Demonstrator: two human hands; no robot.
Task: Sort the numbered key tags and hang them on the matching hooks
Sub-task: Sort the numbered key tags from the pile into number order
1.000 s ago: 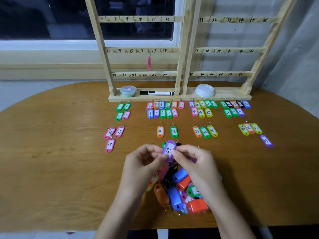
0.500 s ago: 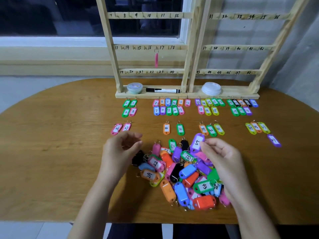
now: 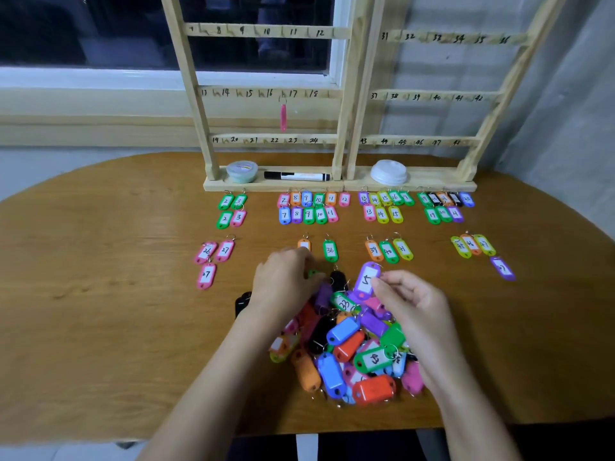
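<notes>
A heap of coloured key tags (image 3: pixel 349 347) lies on the wooden table (image 3: pixel 100 311) in front of me. My right hand (image 3: pixel 409 307) pinches a purple tag marked 5 (image 3: pixel 366 280) just above the heap's far edge. My left hand (image 3: pixel 286 281) reaches into the heap's far left side, fingers curled down among the tags; what they hold is hidden. Sorted tags lie in rows (image 3: pixel 309 207) before the wooden hook rack (image 3: pixel 346 94). One pink tag (image 3: pixel 283 116) hangs under hook 17.
On the rack's base stand a roll of tape (image 3: pixel 242 171), a black marker (image 3: pixel 296 176) and a white lid (image 3: pixel 389 173). Pink tags 26 and 27 (image 3: pixel 213 254) lie at the left, a lone purple tag (image 3: pixel 502 268) at the right.
Both hands held the purple tag a second ago. The left hand let go, swung left, and has now come back onto the heap. The right hand keeps the tag.
</notes>
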